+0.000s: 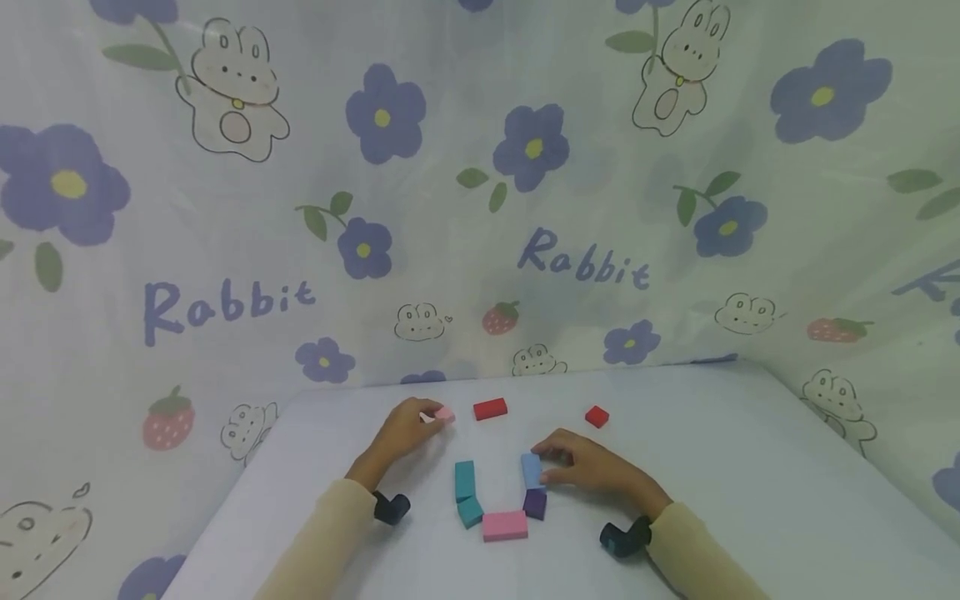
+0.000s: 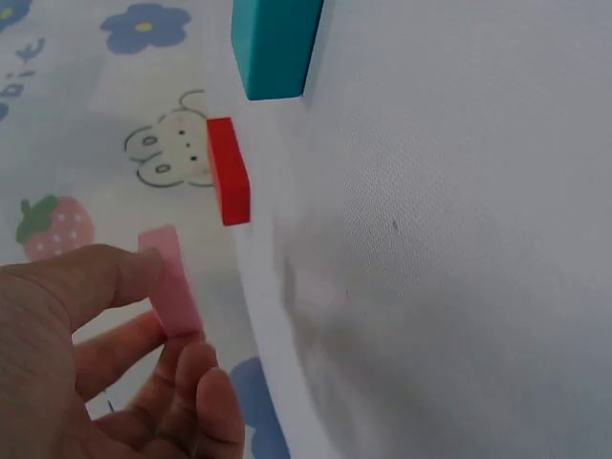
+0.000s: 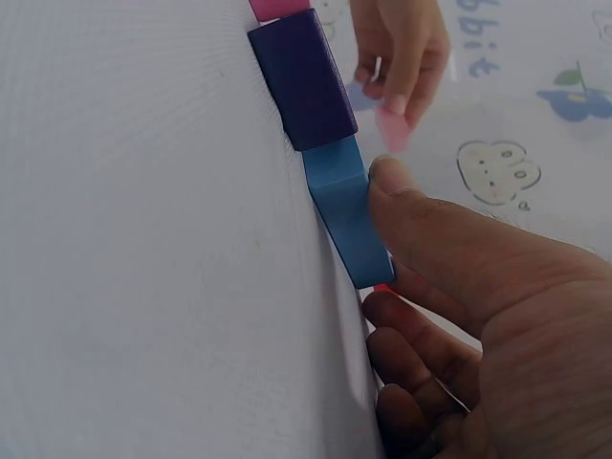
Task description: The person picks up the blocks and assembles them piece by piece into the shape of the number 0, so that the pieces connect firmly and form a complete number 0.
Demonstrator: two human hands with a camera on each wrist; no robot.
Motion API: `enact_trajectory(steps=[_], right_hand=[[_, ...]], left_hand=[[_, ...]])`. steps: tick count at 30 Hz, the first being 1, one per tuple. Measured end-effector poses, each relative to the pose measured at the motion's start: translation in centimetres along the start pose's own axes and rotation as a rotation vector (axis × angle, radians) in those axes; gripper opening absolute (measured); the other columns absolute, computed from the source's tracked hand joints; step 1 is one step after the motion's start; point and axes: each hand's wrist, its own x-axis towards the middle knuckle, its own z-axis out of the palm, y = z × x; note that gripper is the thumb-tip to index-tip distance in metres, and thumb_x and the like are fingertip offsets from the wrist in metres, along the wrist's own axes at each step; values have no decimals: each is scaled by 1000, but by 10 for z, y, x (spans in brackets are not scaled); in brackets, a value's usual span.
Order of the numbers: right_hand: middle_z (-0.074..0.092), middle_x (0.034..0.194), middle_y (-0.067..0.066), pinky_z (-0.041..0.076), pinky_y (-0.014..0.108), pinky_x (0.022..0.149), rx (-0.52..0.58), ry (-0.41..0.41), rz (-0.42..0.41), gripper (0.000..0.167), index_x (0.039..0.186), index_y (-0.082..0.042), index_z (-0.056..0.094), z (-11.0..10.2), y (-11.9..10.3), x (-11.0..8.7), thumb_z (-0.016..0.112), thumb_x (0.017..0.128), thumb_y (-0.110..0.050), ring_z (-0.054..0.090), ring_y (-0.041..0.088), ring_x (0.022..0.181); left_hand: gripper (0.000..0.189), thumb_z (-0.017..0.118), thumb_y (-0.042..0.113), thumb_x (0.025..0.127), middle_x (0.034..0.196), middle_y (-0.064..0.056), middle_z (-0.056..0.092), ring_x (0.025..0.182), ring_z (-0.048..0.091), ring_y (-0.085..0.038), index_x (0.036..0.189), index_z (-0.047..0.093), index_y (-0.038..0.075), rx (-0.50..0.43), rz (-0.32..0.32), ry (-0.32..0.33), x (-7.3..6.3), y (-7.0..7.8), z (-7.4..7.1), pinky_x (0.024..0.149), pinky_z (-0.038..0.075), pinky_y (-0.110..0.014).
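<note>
We see the left hand [image 1: 408, 432] pinching a pink block [image 2: 175, 295] near a red block [image 2: 228, 172], while the right hand [image 1: 591, 465], whose grip is partly hidden, seems to hold the blue block [image 3: 346, 210] touching the purple block [image 3: 304, 81], a placing step which, we judge, next needs gentle release.

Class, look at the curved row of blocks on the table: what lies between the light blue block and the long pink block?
The purple block lies between the light blue block and the long pink block, as the head view shows.
</note>
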Motion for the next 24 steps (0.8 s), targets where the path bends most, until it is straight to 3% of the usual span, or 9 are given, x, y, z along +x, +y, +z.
enact_trajectory(steps=[5,12,16,24], right_hand=[[61,121,-16,50,38,99,-3,1,6,46,127,-31,64,-2,1,-1,76,85,-47,56,12,116],[61,122,-14,50,40,101,4,-2,2,47,129,-29,64,-2,2,-2,75,86,-45,57,13,117],[61,122,-15,50,40,101,10,-2,-3,47,129,-29,64,-3,3,-1,75,86,-45,56,13,117],[61,123,-15,50,38,100,12,-7,-1,47,128,-30,64,-1,2,0,75,86,-47,56,12,117]], left_hand=[[36,73,25,91,115,-1,69,95,59,-16,126,68,16,-16,62,-65,-6,2,0,85,55,-35],[30,76,29,89,113,3,70,94,58,-14,117,71,20,-91,106,-41,-16,3,8,79,54,-28],[32,76,31,89,114,3,69,95,58,-14,118,70,21,-120,130,-61,-19,3,13,77,53,-27],[30,74,30,91,115,2,68,95,55,-16,119,70,21,-140,105,-106,-21,0,23,74,51,-28]])
